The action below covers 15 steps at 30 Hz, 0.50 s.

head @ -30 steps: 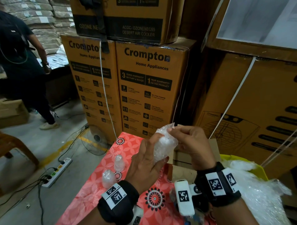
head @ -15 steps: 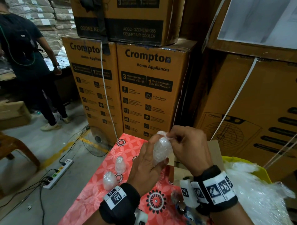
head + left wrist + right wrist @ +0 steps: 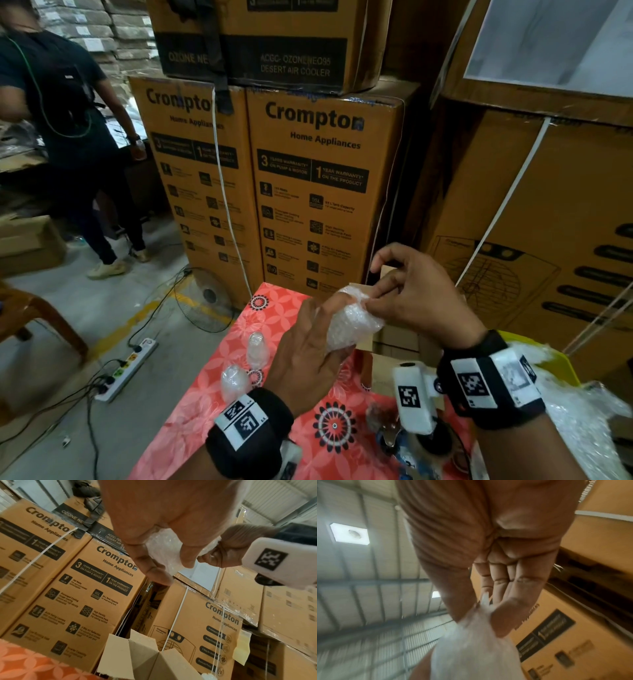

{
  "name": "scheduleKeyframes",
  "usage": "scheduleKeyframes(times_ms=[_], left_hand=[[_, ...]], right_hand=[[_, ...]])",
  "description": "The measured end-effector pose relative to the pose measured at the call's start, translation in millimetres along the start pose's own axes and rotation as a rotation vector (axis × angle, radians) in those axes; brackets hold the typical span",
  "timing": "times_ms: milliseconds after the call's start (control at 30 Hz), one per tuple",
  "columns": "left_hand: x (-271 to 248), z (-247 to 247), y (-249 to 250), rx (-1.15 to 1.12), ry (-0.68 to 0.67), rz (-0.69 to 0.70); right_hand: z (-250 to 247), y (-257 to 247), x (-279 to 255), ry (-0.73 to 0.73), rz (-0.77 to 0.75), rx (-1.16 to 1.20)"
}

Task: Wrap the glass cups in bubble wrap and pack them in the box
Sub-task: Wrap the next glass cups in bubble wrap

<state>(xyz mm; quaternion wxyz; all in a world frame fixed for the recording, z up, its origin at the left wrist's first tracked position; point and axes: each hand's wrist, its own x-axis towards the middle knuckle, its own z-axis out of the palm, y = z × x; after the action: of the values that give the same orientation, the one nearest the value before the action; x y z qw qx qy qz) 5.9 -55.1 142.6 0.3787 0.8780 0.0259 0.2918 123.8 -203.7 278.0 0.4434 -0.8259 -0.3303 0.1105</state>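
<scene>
My left hand [image 3: 308, 346] grips a cup bundled in bubble wrap [image 3: 352, 322] above the red flowered table [image 3: 205, 394]. In the left wrist view the bubble-wrapped cup [image 3: 163, 550] sits between my curled fingers. My right hand [image 3: 404, 298] pinches the wrap's top end, and the right wrist view shows thumb and finger closed on the bubble wrap [image 3: 476, 642]. Two bare glass cups [image 3: 257, 349] [image 3: 234, 380] stand on the table to the left. The open cardboard box [image 3: 394, 339] [image 3: 145, 654] lies behind and below my hands.
Tall Crompton cartons [image 3: 318, 178] wall in the table's far side and right. A heap of loose bubble wrap [image 3: 589, 418] lies at the right over a yellow tub. A person [image 3: 68, 137] stands at far left, with a power strip [image 3: 126, 370] and cables on the floor.
The loose top of the wrap has been folded down tighter onto the cup. My right hand shifted right and its fingers now pinch the wrap's end. The person at left stepped nearer.
</scene>
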Motion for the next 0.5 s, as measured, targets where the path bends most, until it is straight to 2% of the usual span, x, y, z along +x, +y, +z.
scheduleKeyframes(times_ms=[67, 133, 233, 333, 467, 500], left_hand=[[-0.8, 3.8, -0.2, -0.009, -0.02, -0.002], [-0.6, 6.8, 0.2, -0.026, -0.039, -0.024], [0.9, 5.7, 3.1, -0.063, -0.051, -0.096], [2.7, 0.9, 2.9, -0.155, -0.069, -0.168], [9.0, -5.7, 2.3, -0.419, -0.147, -0.263], [9.7, -6.9, 2.1, -0.45, -0.158, -0.267]], right_hand=[[3.2, -0.3, 0.0, 0.05, -0.057, -0.181], [13.2, 1.1, -0.2, 0.106, -0.178, -0.389], [29.1, 1.0, -5.9, 0.186, -0.298, -0.524], [20.2, 5.0, -5.5, 0.154, -0.355, -0.385], [-0.8, 19.3, -3.5, -0.145, -0.386, -0.14], [-2.3, 22.9, -3.5, -0.176, -0.391, -0.104]])
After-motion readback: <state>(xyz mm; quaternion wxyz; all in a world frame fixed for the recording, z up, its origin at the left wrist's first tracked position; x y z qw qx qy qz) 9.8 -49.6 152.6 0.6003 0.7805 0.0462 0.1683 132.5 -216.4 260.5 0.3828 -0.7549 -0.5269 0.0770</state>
